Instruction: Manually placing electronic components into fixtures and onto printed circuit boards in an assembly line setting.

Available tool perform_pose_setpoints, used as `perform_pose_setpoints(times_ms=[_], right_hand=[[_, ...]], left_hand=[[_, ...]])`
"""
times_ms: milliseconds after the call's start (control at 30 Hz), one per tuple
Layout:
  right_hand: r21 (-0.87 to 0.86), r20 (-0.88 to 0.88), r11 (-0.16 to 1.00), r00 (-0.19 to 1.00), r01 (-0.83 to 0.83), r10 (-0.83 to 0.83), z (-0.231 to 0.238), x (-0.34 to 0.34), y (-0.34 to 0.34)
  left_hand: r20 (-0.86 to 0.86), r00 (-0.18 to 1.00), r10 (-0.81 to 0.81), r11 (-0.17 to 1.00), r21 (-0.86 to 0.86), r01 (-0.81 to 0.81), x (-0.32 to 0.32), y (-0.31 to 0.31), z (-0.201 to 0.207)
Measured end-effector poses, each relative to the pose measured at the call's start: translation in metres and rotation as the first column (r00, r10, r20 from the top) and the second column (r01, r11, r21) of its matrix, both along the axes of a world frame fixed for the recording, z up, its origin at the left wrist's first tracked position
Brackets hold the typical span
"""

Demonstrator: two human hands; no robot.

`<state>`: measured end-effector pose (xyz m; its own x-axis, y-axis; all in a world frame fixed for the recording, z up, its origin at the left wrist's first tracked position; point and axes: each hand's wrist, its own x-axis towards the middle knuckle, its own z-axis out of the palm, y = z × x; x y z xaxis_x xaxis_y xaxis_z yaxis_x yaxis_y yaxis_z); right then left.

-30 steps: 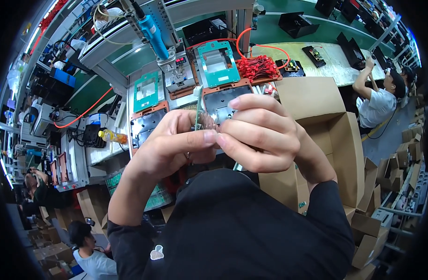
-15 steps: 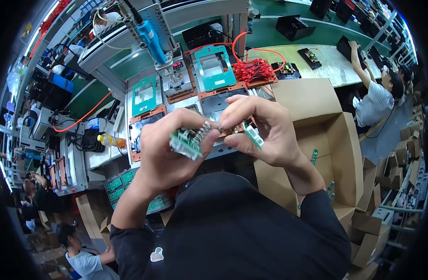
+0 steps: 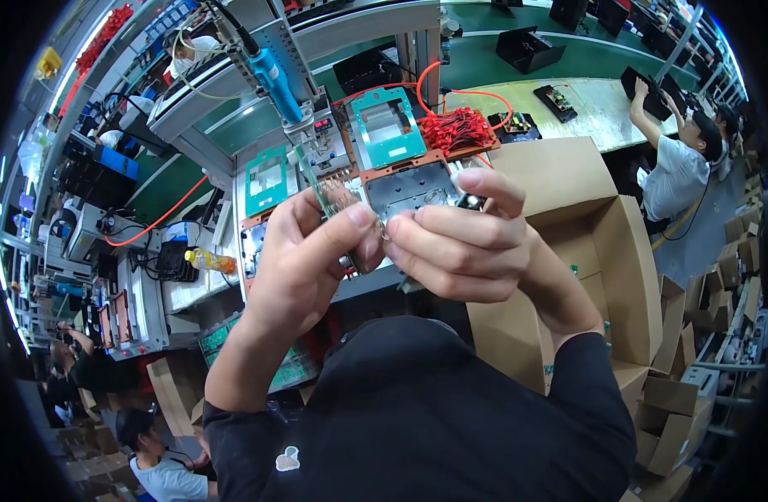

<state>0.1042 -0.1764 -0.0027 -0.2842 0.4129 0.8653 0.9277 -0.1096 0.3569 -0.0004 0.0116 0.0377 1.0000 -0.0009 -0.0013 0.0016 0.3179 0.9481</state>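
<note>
My left hand (image 3: 296, 251) pinches a green circuit board (image 3: 310, 177) that stands on edge, with a row of thin metal leads along it. My right hand (image 3: 476, 251) is closed, its fingertips meeting the left thumb and fingers in front of my chest. A small circuit board (image 3: 471, 201) shows in part behind the right fingers. Thin wire-like bits lie between the two hands' fingertips, partly hidden. Beyond the hands, a dark fixture tray (image 3: 409, 186) sits in a brown frame on the bench.
Two teal fixture plates (image 3: 386, 151) flank a blue electric screwdriver (image 3: 275, 84) on a stand. Red wire bundles (image 3: 457, 130) lie behind. At right stands an open cardboard box (image 3: 631, 276); at left, a bottle (image 3: 210, 261). Green boards (image 3: 292, 370) lie below my left arm. Other people work around.
The board in my left hand has turned from facing down to standing upright. My right hand has rolled over, its knuckles now toward me, and the small board in it is mostly covered.
</note>
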Motion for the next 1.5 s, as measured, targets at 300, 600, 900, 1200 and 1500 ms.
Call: perform_pose_setpoints(times_ms=[300, 600, 900, 1200, 1500], right_hand=[[-0.341, -0.487, 0.935, 0.869, -0.095, -0.089, 0.005, -0.014, -0.007], [-0.288, -0.947, 0.698, 0.302, -0.656, -0.107, 0.002, 0.009, 0.023], [0.221, -0.891, 0.524, -0.388, -0.822, -0.233, -0.012, -0.005, 0.015], [0.415, -0.816, 0.708, -0.578, -0.571, 0.013, 0.000, -0.021, 0.019], [0.196, -0.977, 0.856, -0.170, -0.478, 0.129, -0.016, -0.032, 0.032]], left_hand=[[0.089, 0.994, 0.068, 0.977, 0.195, -0.084, 0.002, 0.020, -0.015], [0.439, 0.879, -0.185, 0.680, 0.703, -0.209, -0.022, 0.043, -0.026], [0.531, 0.739, -0.414, 0.542, 0.796, -0.268, -0.012, 0.027, -0.019], [0.698, 0.641, -0.318, 0.397, 0.712, -0.579, -0.015, 0.026, -0.021], [0.682, 0.721, -0.120, 0.590, 0.634, -0.501, -0.019, 0.028, -0.044]])
